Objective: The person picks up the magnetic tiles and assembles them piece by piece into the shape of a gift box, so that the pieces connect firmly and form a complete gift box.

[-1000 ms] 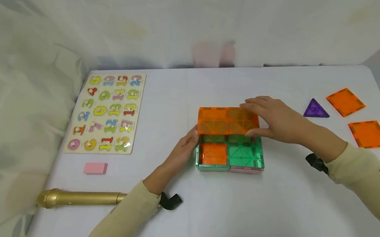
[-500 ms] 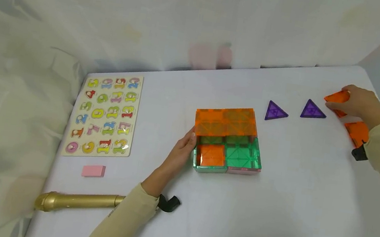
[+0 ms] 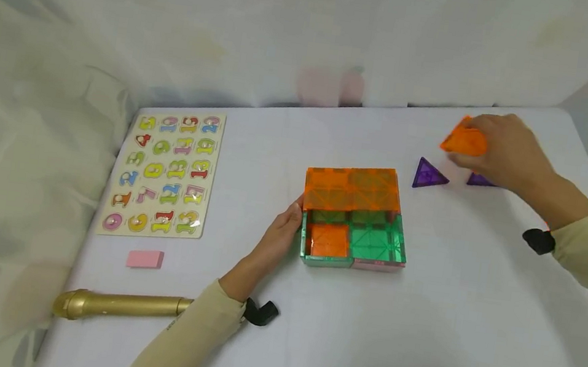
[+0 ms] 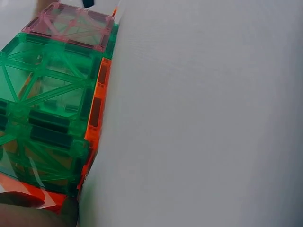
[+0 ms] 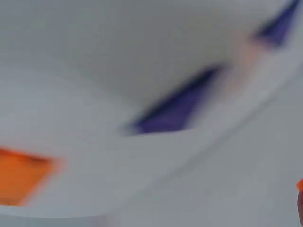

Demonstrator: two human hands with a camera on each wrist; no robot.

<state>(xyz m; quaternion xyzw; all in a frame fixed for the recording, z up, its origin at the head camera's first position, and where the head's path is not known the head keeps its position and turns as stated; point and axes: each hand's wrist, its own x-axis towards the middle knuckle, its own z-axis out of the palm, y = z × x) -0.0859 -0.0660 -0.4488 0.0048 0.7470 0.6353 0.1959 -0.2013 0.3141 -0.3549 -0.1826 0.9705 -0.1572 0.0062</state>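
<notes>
My left hand rests against the left side of a low box of magnetic tiles, its fingers mostly hidden there. Green, pink and orange see-through tiles form the box, and an orange strip covers its back half. In the left wrist view, green tiles and a fingertip low at the left show. Over the back right of the table, my right hand pinches an orange square tile. Below it lies a purple triangle tile; a second purple triangle is partly hidden by the hand.
On the left lies a number puzzle board, with a pink block in front of it. A gold microphone lies partly under the left sleeve. Another orange tile is blurred in the right wrist view.
My right hand has gone from the box, where a purple triangle now lies to the right, to the orange squares, then come back leftward with one. My left hand has stayed at the box.
</notes>
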